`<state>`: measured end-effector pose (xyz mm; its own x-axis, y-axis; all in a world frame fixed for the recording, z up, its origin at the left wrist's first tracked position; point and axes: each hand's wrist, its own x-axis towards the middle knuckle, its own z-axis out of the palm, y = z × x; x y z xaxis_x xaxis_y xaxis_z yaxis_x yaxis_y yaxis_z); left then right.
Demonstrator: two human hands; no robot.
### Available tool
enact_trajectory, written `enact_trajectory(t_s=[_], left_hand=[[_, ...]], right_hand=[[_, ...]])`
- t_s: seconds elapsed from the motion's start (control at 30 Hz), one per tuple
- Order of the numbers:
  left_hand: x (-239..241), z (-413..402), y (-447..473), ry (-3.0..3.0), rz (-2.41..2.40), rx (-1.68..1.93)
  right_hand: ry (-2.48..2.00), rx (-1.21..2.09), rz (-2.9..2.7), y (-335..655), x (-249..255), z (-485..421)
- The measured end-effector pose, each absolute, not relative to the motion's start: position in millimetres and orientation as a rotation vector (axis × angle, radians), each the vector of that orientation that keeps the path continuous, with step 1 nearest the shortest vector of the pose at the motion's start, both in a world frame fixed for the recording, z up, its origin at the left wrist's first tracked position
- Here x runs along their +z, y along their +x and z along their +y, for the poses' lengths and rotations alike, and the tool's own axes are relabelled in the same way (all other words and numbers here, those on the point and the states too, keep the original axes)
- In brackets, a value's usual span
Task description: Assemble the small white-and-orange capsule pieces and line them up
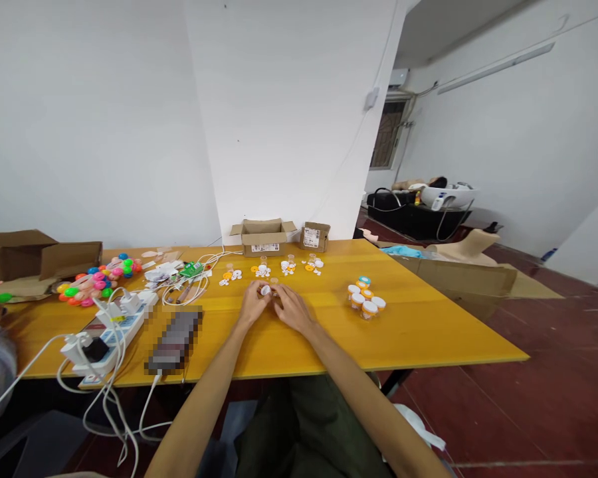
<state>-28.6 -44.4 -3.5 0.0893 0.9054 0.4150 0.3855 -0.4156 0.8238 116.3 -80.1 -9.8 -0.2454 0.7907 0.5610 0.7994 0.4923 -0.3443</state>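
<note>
Right in front of us, our left hand (253,307) pinches a small white cap (266,290) at its fingertips, and our right hand (294,309) curls shut beside it over something too small to make out. Both rest on the yellow table (428,332). Just right sits a cluster of orange-capped jars (365,298); left, a white power strip (114,325) with tangled cables and a heap of bright plastic toys (97,282). Further back, caps and vials lie in a row (274,267), then two cardboard boxes (264,237) against the white pillar. A sleeve at the left edge is cut off.
</note>
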Motion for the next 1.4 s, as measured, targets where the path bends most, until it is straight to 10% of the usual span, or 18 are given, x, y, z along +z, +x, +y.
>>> enact_trajectory(t_s=[1.4], left_hand=[[6, -59, -24, 1.827, 0.978, 1.311]], right_hand=[[-1.456, 0.467, -1.775, 126, -6, -93]])
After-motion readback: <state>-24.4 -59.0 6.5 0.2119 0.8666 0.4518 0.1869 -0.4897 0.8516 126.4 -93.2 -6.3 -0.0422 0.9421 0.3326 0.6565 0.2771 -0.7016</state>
